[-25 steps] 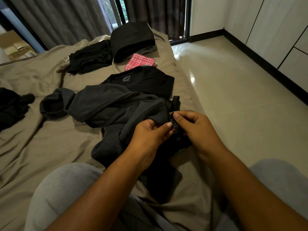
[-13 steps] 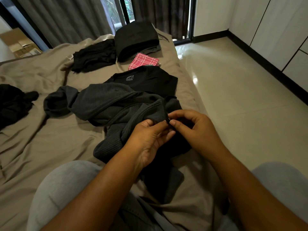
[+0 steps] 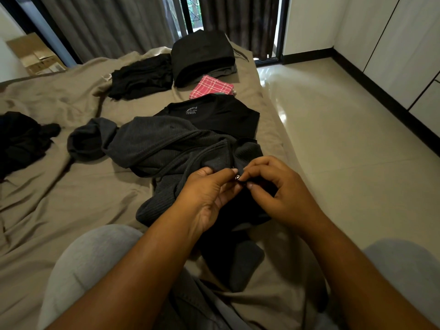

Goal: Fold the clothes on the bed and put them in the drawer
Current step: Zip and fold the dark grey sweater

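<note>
Head view: the dark grey ribbed garment (image 3: 166, 144) lies unfolded and rumpled on the bed (image 3: 71, 198), near the bed's right edge and just ahead of the person's knees, with one sleeve trailing left and a dark end hanging down between the legs. Both hands meet over its front edge. The left hand (image 3: 209, 196) has its grip pinched on the fabric, thumb and forefinger closing beside a small shiny fastener (image 3: 237, 177). The right hand (image 3: 281, 189) has its grip curled and pinching the same edge from the other side, fingertips almost touching those of the left.

Partly under the garment's far side lies a black T-shirt (image 3: 214, 115), spread flat with its neck label showing. Beyond it sits a folded pink checked cloth (image 3: 212, 88), then a neat folded black stack (image 3: 202, 55) at the far end of the bed. A crumpled black garment (image 3: 140, 77) lies left of the stack, and another black heap (image 3: 21, 139) lies at the left edge. The sheet is tan and creased. Grey curtains (image 3: 107, 22) hang behind, a cardboard box (image 3: 33, 55) stands far left, and a glossy pale floor (image 3: 333, 139) runs to white cupboard fronts (image 3: 392, 44) on the right
</note>
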Demonstrator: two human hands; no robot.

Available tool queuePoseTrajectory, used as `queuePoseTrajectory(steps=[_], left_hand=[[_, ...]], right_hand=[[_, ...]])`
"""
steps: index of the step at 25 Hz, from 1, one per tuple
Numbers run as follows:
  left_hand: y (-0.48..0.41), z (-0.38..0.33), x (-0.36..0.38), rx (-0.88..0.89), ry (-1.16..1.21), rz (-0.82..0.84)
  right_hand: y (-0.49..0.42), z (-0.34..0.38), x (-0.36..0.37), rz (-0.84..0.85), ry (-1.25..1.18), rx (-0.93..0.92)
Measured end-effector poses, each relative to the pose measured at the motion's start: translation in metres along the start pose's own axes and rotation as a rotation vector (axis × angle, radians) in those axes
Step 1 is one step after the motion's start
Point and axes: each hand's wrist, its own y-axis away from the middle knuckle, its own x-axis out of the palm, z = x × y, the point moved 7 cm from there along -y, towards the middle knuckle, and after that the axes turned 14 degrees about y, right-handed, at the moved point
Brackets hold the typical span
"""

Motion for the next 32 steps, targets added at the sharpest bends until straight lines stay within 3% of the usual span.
queuePoseTrajectory(steps=[3, 6, 9, 11, 15, 28, 32], left_hand=[[0.000, -0.001, 0.002, 0.008, 0.002, 0.013], [-0.002, 0.002, 0.002, -0.001, 0.021, 0.031], [-0.006, 0.004, 0.000, -0.009, 0.032, 0.040], [-0.007, 0.006, -0.001, -0.010, 0.035, 0.033], [-0.006, 0.008, 0.001, -0.017, 0.026, 0.038], [-0.005, 0.004, -0.001, 0.072, -0.062, 0.051], [-0.006, 0.004, 0.000, 0.053, 0.008, 0.036]], right_hand=[[0.002, -0.003, -0.001, -0.095, -0.128, 0.116], [0.006, -0.020, 0.006, -0.161, -0.298, 0.378], [0.017, -0.039, 0.024, -0.177, -0.602, 0.682], [0.021, -0.039, 0.033, -0.194, -0.805, 0.773], [0.017, -0.029, 0.035, -0.205, -0.948, 0.763], [0.015, -0.026, 0.034, -0.193, -1.004, 0.802], [0.013, -0.026, 0.034, -0.211, -1.032, 0.788]])
